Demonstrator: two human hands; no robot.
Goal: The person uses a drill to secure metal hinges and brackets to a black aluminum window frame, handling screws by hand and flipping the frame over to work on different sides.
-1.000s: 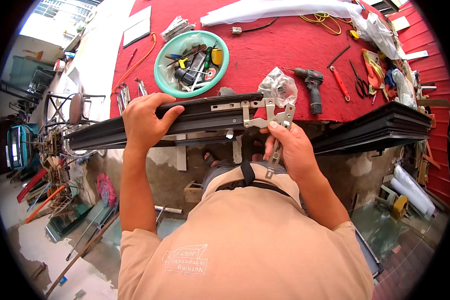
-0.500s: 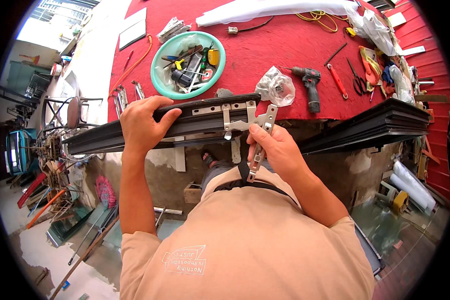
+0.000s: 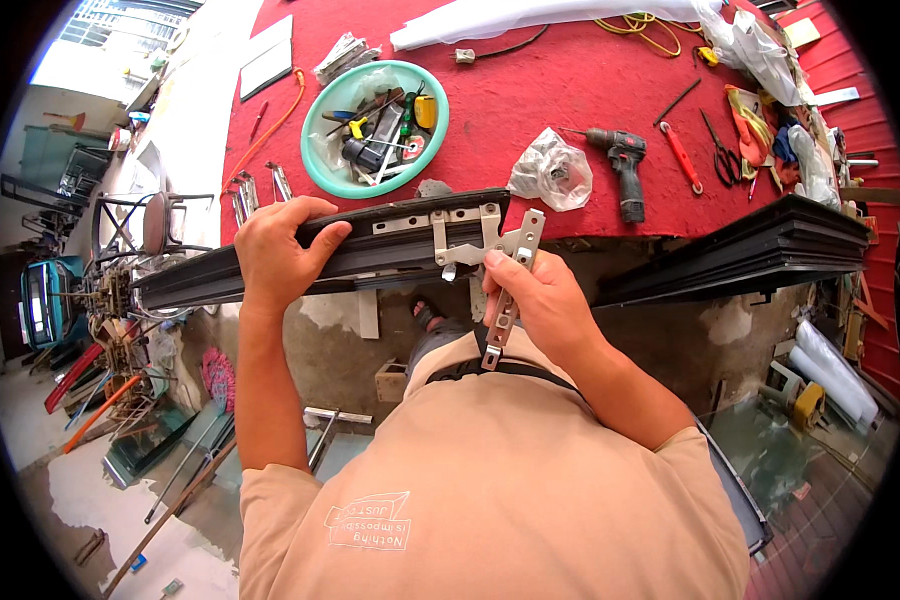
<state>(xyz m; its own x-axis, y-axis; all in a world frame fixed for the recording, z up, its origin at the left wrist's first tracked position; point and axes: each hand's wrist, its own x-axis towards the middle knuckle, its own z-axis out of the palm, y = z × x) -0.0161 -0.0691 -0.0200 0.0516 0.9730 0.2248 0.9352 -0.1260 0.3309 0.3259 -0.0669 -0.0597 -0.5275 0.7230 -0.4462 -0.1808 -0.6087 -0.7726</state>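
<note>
Left of the green basin point(image 3: 309, 150): orange cord point(image 3: 273, 130) and some loose metal fittings point(image 3: 242, 195) on the red-covered counter point(image 3: 470, 120). My left hand point(image 3: 285, 245), on my side of the basin, is wrapped over the black profile point(image 3: 360, 250), thumb lying on the face toward me. Profile: long, straight, dark, with ridges and grooves running lengthwise; passes on my side of the basin, right end reaching past it. Basin itself full of mixed hand tools. Silver hinge point(image 3: 518, 243) sits right of the basin and closer to me: flat bright metal, drilled strips, one strip along the profile, linked plates to an outer arm angled back toward my body. My right hand point(image 3: 545, 300) pinches that arm, thumb on top. Further right of the basin: clear plastic bag point(image 3: 545, 168), drill point(image 3: 625, 170), red-handled tool point(image 3: 681, 160), scissors point(image 3: 725, 158).
</note>
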